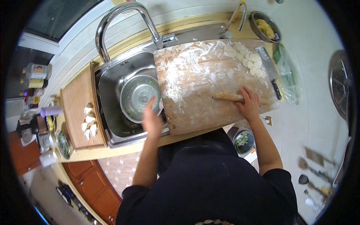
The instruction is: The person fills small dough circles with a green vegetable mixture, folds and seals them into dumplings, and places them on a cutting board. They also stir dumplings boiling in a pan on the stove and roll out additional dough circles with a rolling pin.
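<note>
My right hand lies across a floury wooden rolling pin, holding it against the large wooden board. The pin's far right end shows beyond the hand. Blurred by motion, my left hand is over the sink's near right edge, beside the board, with no object visible in it. White flour is spread over the board's left and upper parts. Several small flattened dough discs lie at its upper right corner. Next to them is a cleaver with a black handle.
A metal basin sits in the steel sink under a tall faucet. Several white dumplings lie on another wooden board at left. Around the right side are a bowl with dough, a plastic bag and a bin.
</note>
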Demonstrator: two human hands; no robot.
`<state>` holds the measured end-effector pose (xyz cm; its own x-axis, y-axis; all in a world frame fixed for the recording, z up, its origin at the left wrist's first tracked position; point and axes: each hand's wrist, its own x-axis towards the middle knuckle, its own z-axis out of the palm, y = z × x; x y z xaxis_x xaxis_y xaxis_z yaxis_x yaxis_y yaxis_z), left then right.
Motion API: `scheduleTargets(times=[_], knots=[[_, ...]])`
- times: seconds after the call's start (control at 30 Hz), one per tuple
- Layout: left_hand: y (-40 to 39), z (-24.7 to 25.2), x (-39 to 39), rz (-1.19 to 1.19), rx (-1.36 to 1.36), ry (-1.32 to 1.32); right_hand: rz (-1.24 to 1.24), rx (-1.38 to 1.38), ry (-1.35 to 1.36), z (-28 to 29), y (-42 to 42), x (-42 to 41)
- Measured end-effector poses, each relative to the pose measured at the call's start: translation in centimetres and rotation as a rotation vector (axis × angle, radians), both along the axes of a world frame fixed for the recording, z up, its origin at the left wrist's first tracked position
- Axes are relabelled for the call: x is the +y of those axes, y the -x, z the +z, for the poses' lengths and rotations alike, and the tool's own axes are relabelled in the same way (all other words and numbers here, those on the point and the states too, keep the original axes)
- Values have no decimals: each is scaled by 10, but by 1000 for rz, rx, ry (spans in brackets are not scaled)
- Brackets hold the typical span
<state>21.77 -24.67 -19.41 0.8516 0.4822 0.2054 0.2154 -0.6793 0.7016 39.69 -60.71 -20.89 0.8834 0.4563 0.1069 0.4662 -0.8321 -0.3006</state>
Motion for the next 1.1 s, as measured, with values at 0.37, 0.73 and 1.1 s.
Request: scheduleTargets(times=[0.37,0.73,1.1], knots=[[-121,-16,-146,-457,480,-436,93,-43,-120,-30,-39,-80],[-216,-30,-132,-406,207,-289,17,-104,-129,-25,-39,-76],[-284,-53,-140,-756,62,-285,22,-111,-176,-21,-40,-74]])
